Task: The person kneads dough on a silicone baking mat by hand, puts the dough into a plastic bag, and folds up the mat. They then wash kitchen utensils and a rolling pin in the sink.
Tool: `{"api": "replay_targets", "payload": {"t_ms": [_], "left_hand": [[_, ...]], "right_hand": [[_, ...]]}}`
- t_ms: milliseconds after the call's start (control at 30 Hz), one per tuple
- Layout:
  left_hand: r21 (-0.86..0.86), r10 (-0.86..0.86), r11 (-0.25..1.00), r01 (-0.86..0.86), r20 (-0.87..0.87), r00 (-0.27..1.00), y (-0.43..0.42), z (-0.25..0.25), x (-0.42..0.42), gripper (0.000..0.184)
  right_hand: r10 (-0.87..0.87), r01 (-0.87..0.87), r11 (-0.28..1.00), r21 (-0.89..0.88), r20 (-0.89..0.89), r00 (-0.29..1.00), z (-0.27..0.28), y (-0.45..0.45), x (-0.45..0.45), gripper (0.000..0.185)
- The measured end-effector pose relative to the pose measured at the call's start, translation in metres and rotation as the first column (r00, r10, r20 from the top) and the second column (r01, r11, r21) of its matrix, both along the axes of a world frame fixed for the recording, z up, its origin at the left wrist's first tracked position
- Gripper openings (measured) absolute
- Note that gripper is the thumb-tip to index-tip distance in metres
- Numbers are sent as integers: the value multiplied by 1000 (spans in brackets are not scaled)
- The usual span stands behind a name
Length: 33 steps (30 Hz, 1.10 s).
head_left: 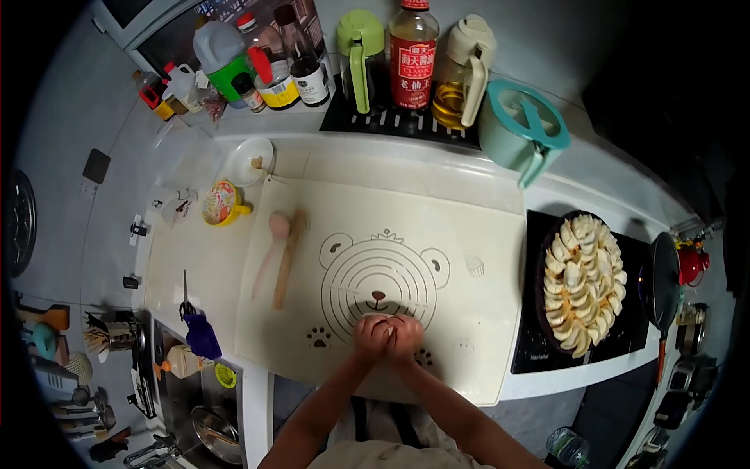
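Note:
My left hand point(371, 338) and my right hand point(405, 336) are pressed together over the lower part of a cream mat point(484, 227) printed with a bear's face. Both sets of fingers are curled in and meet. A small pale bit shows between them, but what they hold is mostly hidden. Left of the bear print, a wooden rolling pin point(291, 258) lies on the mat beside a pink spoon point(278, 227). On the right, a dark round tray point(547, 332) carries rows of pleated dumplings point(582, 285).
The tray rests on a black cooktop point(525, 313), near a frying pan point(664, 285). A yellow cup point(221, 205) and white dish point(251, 160) stand at back left. Sauce bottles point(414, 59) and a teal pitcher point(512, 129) line the ledge. Scissors point(187, 306) lie near the sink point(176, 399).

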<state>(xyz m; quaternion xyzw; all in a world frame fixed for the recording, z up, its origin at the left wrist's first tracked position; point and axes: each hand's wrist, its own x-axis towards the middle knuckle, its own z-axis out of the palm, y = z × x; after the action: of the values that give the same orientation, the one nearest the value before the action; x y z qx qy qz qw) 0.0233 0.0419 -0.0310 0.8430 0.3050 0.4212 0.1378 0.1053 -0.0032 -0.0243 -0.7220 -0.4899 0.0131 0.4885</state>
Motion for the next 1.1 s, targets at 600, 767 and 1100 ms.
{"api": "replay_targets", "payload": {"t_ms": [600,767,1100], "left_hand": [[-635,143,721,-277,-256,956,82,16,44,30],[-267,102,950,-161,-223,970,17,38,20,22],[-122,154,977,-177,-177,972,24,7,16,20]], "right_hand": [[42,-18,943,-332,65,997,19,73,44,16],[136,-138,990,-32,-51,989,29,7,25,29],[156,-126,966,-224,122,980,9,23,28,32]]}}
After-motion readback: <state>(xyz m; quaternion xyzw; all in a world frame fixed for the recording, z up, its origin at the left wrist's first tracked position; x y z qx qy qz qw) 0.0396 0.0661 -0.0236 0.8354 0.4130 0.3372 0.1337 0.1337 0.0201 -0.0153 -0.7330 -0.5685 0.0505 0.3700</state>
